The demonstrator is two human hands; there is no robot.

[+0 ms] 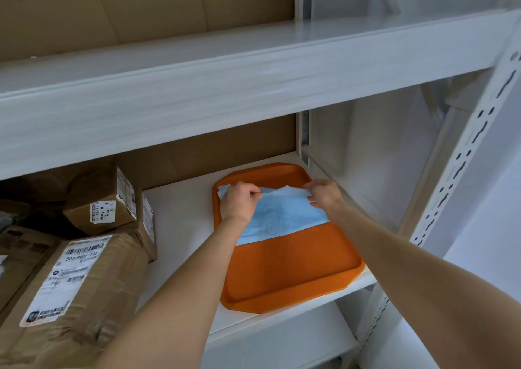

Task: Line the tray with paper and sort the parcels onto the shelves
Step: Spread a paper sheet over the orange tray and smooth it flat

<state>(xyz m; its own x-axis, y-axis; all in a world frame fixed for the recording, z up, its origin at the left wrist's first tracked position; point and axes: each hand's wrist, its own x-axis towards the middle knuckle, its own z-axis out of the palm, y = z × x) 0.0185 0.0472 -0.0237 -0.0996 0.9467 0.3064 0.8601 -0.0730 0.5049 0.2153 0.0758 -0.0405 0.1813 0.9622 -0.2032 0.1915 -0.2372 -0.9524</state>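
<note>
An orange tray [293, 270] lies on the middle white shelf [180, 213], its near corner reaching the shelf's front edge. A light blue sheet of paper [282, 216] covers the far half of the tray, its far edge crumpled. My left hand [239, 202] pinches the paper's far left edge. My right hand [324, 194] pinches its far right edge. Several brown parcels sit to the left on the same shelf: a large taped one [76, 292] with a white label in front and a small box [101, 199] behind it.
An upper white shelf [253, 72] overhangs the work area, backed by brown cardboard. A perforated white upright [462, 165] stands at the right. A lower shelf [282, 346] shows below. Bare shelf surface lies between the parcels and the tray.
</note>
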